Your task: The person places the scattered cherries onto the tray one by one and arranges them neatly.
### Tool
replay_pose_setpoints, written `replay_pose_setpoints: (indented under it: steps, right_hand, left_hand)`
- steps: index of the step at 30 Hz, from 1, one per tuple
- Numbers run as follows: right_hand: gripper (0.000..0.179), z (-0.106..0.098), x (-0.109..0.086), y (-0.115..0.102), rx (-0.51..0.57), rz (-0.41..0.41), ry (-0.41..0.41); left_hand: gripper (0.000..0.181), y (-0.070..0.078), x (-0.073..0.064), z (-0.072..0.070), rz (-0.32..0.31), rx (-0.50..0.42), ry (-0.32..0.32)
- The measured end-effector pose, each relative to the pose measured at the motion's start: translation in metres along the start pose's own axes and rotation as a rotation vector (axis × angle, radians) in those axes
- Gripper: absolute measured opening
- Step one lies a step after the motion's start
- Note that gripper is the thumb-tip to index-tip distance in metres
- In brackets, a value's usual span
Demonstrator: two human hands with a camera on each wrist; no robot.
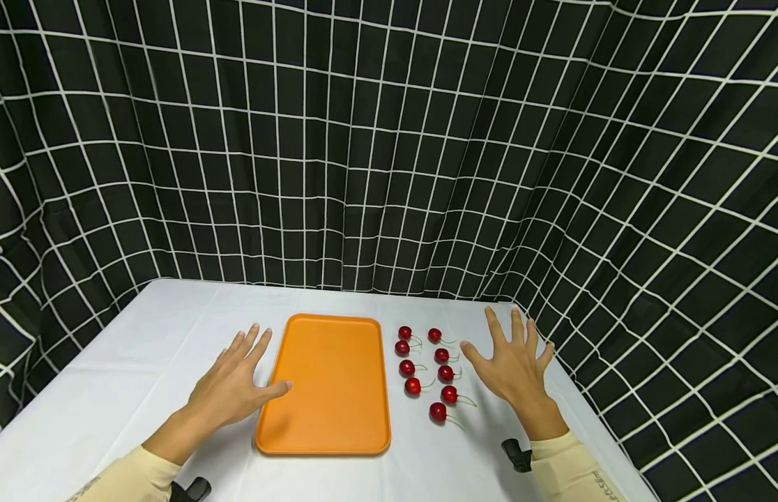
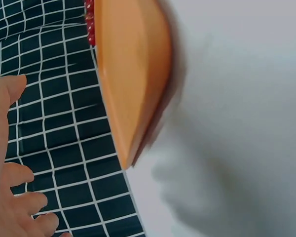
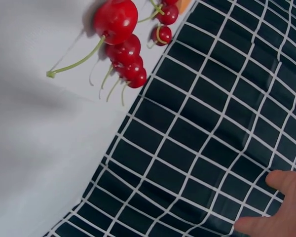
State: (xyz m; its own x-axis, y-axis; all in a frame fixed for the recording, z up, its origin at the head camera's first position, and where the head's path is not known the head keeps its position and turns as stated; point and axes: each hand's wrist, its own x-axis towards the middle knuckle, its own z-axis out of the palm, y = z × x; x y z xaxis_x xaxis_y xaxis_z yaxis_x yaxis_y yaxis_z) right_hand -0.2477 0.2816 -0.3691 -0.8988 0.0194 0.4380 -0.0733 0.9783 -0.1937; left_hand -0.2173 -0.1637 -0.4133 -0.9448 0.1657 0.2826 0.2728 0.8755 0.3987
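An orange tray [image 1: 326,383] with a low rim lies on the white tabletop, nothing in it. My left hand [image 1: 229,387] hovers over the tray's left side, fingers spread, thumb above its edge. To the tray's right, red cherries with green stems lie in two loose columns; one cherry [image 1: 438,412] is nearest the front. My right hand [image 1: 513,359] is spread in the air just right of the cherries and holds nothing. In the right wrist view a large cherry [image 3: 115,20] shows close up, with the fingers at the right edge. The left wrist view shows the tray [image 2: 126,64] from its side.
A white cloth [image 1: 194,321] covers the table. Black curtains with a white grid [image 1: 314,153] stand behind it and on both sides, close to the right hand. A dark wrist device [image 1: 516,455] sits beside the right cuff, another [image 1: 191,489] at the left.
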Motion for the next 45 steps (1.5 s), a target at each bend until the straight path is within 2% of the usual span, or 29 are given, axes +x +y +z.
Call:
replay_pose_setpoints:
  steps: [5,11,21,27,32,36,41,43,45]
  right_hand:
    - [0.087,0.001,-0.004,0.002,-0.005,0.007,-0.02]
    - [0.087,0.002,-0.006,0.004,-0.01,0.017,-0.022]
    - [0.088,0.005,-0.007,0.003,-0.013,0.024,-0.039]
    - [0.088,0.006,-0.008,0.002,-0.012,0.024,-0.04]
    - [0.088,0.006,-0.008,0.002,-0.015,0.019,-0.041]
    - [0.088,0.008,-0.008,0.001,-0.009,0.017,-0.051]
    - [0.088,0.01,-0.01,0.002,-0.006,0.013,-0.052]
    - [0.086,0.011,-0.011,0.002,0.008,-0.003,-0.021]
    - [0.082,0.011,-0.012,0.001,0.038,-0.03,0.043]
  left_hand:
    - [0.103,0.0,-0.008,0.008,-0.017,-0.007,-0.031]
    - [0.106,0.003,-0.016,0.014,-0.067,-0.049,-0.114]
    - [0.109,-0.001,-0.029,0.025,-0.075,-0.085,-0.209]
    - [0.114,-0.003,-0.031,0.027,-0.066,-0.129,-0.27]
    - [0.112,-0.006,-0.035,0.028,-0.023,-0.182,-0.338]
    - [0.112,-0.008,-0.038,0.028,0.002,-0.199,-0.356]
    - [0.113,-0.007,-0.037,0.03,-0.019,-0.209,-0.359]
    - [0.113,-0.007,-0.037,0.029,-0.024,-0.214,-0.361]
    - [0.113,-0.007,-0.038,0.029,-0.028,-0.219,-0.364]
